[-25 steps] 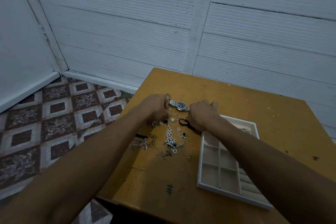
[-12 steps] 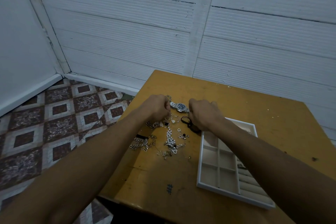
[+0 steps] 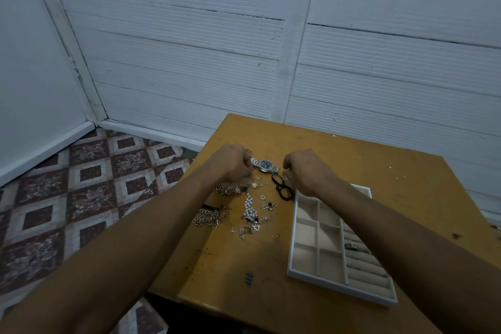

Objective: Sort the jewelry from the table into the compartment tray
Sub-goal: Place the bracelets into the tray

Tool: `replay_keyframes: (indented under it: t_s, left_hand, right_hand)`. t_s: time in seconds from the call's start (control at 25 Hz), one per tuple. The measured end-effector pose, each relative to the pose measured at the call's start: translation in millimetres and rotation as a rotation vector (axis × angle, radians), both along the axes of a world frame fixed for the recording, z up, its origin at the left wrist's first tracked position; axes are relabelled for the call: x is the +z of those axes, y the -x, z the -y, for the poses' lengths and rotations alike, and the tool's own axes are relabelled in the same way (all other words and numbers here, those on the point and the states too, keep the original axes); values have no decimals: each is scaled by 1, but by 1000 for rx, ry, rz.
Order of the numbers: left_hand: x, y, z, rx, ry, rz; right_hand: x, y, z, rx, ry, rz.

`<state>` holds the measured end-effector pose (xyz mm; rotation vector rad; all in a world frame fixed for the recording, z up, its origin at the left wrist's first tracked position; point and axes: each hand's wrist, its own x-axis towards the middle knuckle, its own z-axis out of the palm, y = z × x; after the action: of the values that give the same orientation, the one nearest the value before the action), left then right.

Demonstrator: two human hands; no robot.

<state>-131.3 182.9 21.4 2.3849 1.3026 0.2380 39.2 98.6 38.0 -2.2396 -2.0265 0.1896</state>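
On the yellow table [image 3: 352, 160] lies a loose pile of jewelry. A silver watch [image 3: 265, 165] with a dark dial rests flat between my hands. My left hand [image 3: 233, 164] is curled at the watch's left end, its fingertips pinched on a thin silver chain [image 3: 257, 180] that leads to a small pearl flower. My right hand [image 3: 305, 172] is curled at the watch's right end, with its fingertips by a black cord [image 3: 282, 187]; what they hold is hidden. A pearl strand [image 3: 249, 205] and chunky silver chains [image 3: 208, 218] lie nearer. The white compartment tray [image 3: 291, 247] sits to the right, with a small metal piece [image 3: 352, 246] among its ring rolls.
The table's left edge runs close to the chunky chains, with patterned floor tiles [image 3: 89, 179] below it. A white panelled wall [image 3: 244, 49] stands behind the table. A dark ink mark [image 3: 249, 279] sits near the table's front edge. My right forearm crosses over the tray's far right corner.
Both hands have drawn slightly away from the watch's ends, so more of the watch shows. My right hand's fingers, extended a second ago, are now curled. The view has shifted slightly.
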Motion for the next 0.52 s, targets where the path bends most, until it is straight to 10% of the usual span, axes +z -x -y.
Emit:
replay_keyframes:
  t_s: [0.52]
  left_hand:
    - [18, -15, 18, -64, 111, 96]
  right_hand:
    - [14, -37, 25, -111, -90, -357]
